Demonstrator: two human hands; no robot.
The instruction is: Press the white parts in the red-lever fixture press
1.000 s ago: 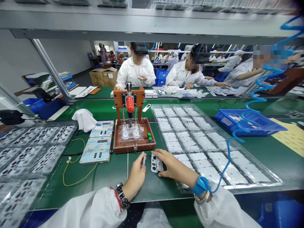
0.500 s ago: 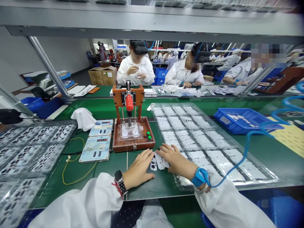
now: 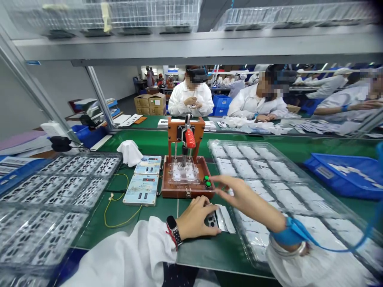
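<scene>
My left hand (image 3: pixel 195 218) rests on the green mat, with thumb and index finger curled around a small flat panel with black markings (image 3: pixel 212 220). Against its right side lie several plain white flat panels (image 3: pixel 226 219). My right hand (image 3: pixel 235 190), fingers apart and holding nothing, hovers just right of two green buttons (image 3: pixel 207 182). Those buttons sit on a brown press fixture (image 3: pixel 170 192) with a red-handled toggle clamp (image 3: pixel 190 138). Clear blocks (image 3: pixel 184 174) lie under the clamp. A blue wrist strap (image 3: pixel 289 233) circles my right wrist.
A clear tray of white panels (image 3: pixel 248 255) stands at right, near a blue bin (image 3: pixel 323 169). Two counter boxes (image 3: pixel 140 190) with a yellow wire are left of the fixture. Another tray (image 3: pixel 98 199) holds black-marked panels. Co-workers (image 3: pixel 191 97) sit opposite. A shelf beam (image 3: pixel 191 47) crosses above.
My right hand has left the white panels and risen toward the green buttons. My left hand has closed around the black-marked panel. The head view has turned left and tilted slightly up.
</scene>
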